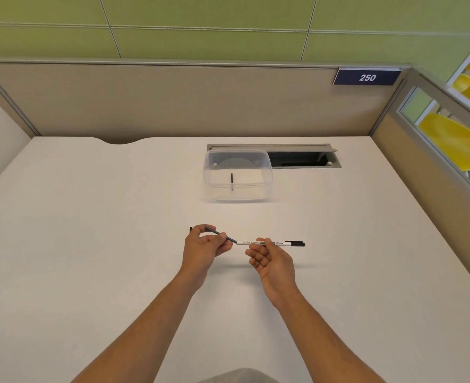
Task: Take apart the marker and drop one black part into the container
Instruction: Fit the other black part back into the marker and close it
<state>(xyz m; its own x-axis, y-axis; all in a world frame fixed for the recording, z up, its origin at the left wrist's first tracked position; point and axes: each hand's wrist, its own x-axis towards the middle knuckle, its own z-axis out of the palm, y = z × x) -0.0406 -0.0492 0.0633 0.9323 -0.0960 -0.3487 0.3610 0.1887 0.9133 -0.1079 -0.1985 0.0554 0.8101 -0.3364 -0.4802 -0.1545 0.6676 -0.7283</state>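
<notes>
I see both hands mid-table, well back from every edge. Left hand is pinching a thin black part btwn thumb & fingers; its tip meets the open end of the white marker barrel. Can't tell if it's fully out. Right hand grips the barrel from below w/ fingertips, palm up; the black cap end sticks out to the right. Clear container sits farther back, lid off, w/ a short black stick already inside. It's partly over the cable slot near the rear partition. Bare table lies btwn hands & container, plus wide room left & right
</notes>
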